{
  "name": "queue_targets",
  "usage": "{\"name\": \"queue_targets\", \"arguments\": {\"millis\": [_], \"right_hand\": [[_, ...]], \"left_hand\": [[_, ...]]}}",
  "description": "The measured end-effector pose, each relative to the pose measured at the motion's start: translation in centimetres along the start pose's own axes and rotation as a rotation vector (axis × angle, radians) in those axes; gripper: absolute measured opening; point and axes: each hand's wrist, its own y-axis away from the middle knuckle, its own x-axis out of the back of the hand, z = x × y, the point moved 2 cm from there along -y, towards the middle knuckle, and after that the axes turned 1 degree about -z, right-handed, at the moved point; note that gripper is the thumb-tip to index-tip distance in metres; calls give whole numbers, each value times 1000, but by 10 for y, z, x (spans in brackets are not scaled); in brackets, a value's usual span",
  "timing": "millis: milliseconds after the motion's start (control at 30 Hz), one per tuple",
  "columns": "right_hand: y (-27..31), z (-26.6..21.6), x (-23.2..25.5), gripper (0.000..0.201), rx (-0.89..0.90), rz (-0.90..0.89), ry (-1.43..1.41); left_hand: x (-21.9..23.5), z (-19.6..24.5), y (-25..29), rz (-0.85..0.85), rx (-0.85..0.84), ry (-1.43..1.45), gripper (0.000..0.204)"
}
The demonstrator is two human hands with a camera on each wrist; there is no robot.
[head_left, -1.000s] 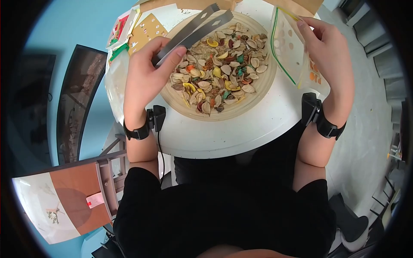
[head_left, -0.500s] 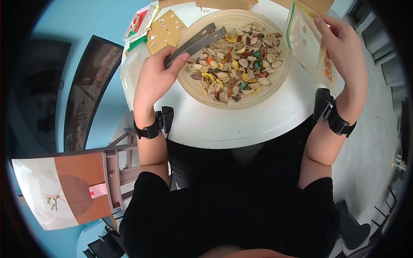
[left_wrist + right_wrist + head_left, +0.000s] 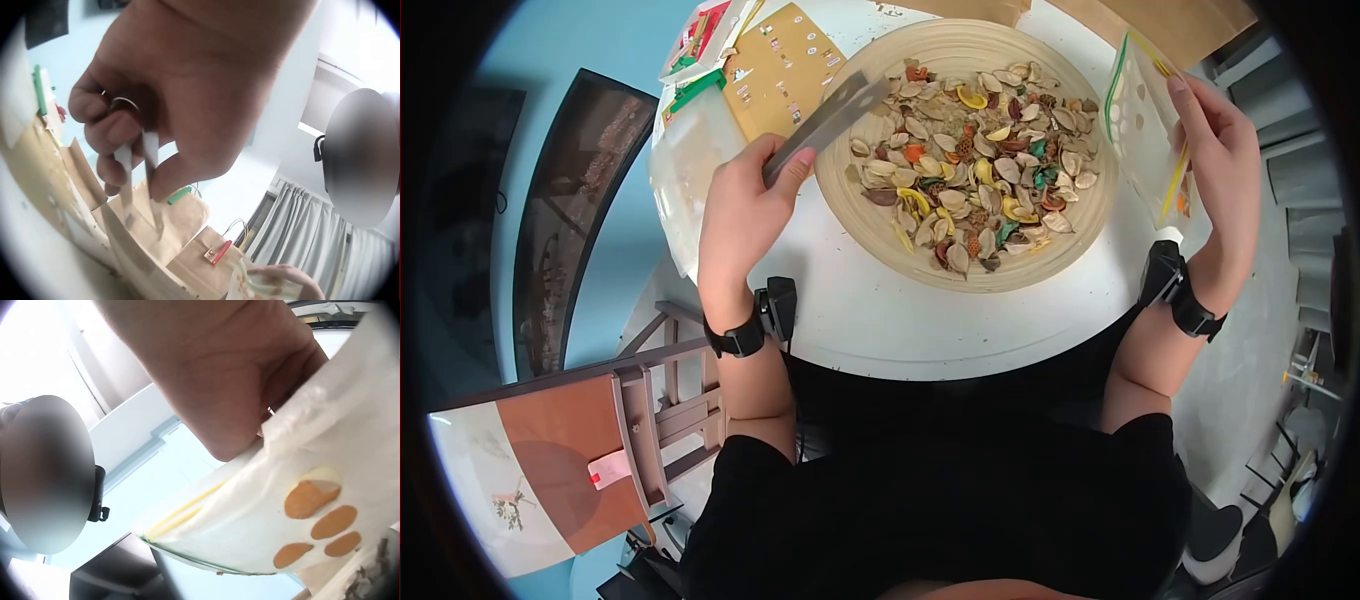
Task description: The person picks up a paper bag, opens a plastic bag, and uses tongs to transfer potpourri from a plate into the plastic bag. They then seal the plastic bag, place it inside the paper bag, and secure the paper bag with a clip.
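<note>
My left hand (image 3: 745, 210) grips a pair of metal tongs (image 3: 825, 125) near their bend, the two arms a little apart and their tips over the left rim of a round, pale wooden plate (image 3: 1020, 270). Potpourri (image 3: 980, 170) of dried pods, yellow peels and green and orange pieces is spread across the plate. To the right of it, my right hand (image 3: 1225, 150) pinches the top of a zip bag (image 3: 1140, 120) with a green and yellow seal, its mouth spread apart. Orange paw prints (image 3: 334, 522) show on the bag in the right wrist view.
A brown printed sheet (image 3: 785, 75) lies at the table's back left, beside a red and white box (image 3: 705, 35), a green clip (image 3: 697, 90) and clear plastic (image 3: 690, 170). Brown paper bags (image 3: 1170, 25) stand along the far edge. A wooden chair (image 3: 640, 420) is at the left.
My left hand has drawn the tongs left and toward me, from over the potpourri to the plate's left rim. My right hand still holds the bag beside the plate. The head view has shifted.
</note>
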Motion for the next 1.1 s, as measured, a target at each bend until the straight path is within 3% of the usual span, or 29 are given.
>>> {"name": "queue_targets", "arguments": {"millis": [133,233,533,833,933,1100], "right_hand": [[0,-6,-14,39,2,-27,42],[5,-14,-18,39,-12,-52,47],[11,-21,-15,39,6,-95,57],[11,-13,-18,38,-7,-115,71],[11,-12,-22,39,-13,-115,72],[10,-19,-25,40,-4,-95,77]], "left_hand": [[2,11,3,1,19,-148,38],[-10,12,-4,78,-152,-130,38],[-5,63,-4,-227,-108,-349,40],[-32,51,-5,-93,-211,-232,34],[-33,47,-1,-93,-156,-198,31],[-26,51,0,-77,-205,-63,26]]}}
